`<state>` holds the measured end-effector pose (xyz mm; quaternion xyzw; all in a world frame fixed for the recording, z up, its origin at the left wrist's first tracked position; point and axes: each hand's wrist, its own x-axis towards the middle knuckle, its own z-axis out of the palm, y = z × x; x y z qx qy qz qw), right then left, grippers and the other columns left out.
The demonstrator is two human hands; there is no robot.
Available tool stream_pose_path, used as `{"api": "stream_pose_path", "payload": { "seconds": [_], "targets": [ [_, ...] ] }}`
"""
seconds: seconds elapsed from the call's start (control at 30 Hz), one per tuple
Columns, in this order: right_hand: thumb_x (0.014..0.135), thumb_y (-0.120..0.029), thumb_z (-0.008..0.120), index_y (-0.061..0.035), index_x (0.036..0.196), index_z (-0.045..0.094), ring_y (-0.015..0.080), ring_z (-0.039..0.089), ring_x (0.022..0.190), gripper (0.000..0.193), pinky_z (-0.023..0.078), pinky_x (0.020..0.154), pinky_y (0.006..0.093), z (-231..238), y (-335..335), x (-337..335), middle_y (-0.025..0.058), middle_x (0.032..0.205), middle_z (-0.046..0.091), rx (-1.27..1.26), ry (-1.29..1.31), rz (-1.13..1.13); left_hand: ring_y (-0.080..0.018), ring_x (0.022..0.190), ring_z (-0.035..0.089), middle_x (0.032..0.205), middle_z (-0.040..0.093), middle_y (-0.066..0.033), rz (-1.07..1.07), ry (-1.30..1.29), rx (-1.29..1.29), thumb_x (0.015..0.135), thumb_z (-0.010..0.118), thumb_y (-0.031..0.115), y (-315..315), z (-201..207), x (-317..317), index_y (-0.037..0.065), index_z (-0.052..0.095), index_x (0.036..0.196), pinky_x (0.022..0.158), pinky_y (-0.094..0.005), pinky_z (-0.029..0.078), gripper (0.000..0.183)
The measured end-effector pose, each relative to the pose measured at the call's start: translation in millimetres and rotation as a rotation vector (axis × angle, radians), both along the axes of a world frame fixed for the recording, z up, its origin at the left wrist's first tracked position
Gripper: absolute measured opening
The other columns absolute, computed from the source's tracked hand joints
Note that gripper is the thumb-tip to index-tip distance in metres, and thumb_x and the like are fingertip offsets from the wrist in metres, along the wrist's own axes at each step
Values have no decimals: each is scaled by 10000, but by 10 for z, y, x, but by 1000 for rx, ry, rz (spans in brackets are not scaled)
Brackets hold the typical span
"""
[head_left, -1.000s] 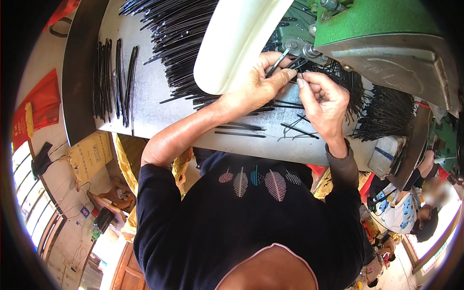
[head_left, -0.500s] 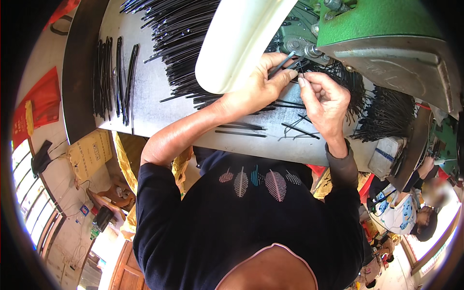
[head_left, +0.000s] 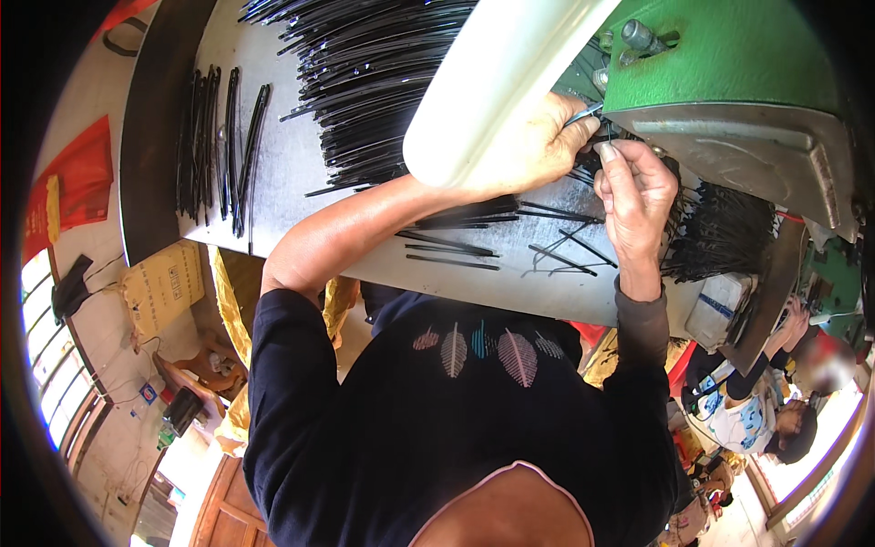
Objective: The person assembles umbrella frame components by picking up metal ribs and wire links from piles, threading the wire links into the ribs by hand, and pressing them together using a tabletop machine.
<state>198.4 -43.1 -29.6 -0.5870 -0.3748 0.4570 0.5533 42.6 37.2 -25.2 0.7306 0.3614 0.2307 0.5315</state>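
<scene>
My left hand is closed round a slim blue-grey stick whose tip juts past the fingers; the pale shade partly covers this hand. My right hand is beside it, thumb and forefinger pinched on a thin dark strand, its kind too small to tell. Both hands are close to the lower edge of the green machine. Under and around them lie thin black rods, with a dense pile to the left and a tangled bundle to the right.
A long pale shade hangs over the metal table. Several separate black rods lie at the table's left. A pale block with a blue band stands at the right edge. Another person sits farther right.
Both hands have shifted right, closer to the green machine. The pale shade appears farther right and covers more of my left hand. The view has shifted slightly.
</scene>
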Motion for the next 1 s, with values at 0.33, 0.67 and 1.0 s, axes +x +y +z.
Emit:
{"api": "stream_pose_path", "payload": {
  "seconds": [0.33,0.67,1.0],
  "targets": [
    [829,-62,659,22,863,648,9,439,473,92,314,390,156,-16,40,7,-26,608,542,23,6,14,-113,452,470,490,498,-38,1,-41,63,945,457,234,29,-45,23,-7,566,728,464,-292,411,342],
    [837,-108,658,15,886,659,20,463,501,133,328,400,153,75,92,146,-11,672,582,-131,71,113,-152,442,488,492,498,-77,-11,44,95,932,508,231,100,-11,-87,-34,591,759,464,-308,411,327],
    [905,-110,544,30,902,609,63,348,440,155,293,455,225,78,111,249,-15,523,411,-241,252,250,-240,507,523,581,516,-204,-197,198,-54,881,589,254,255,239,-135,-52,616,838,564,-348,450,310]
  ]
}}
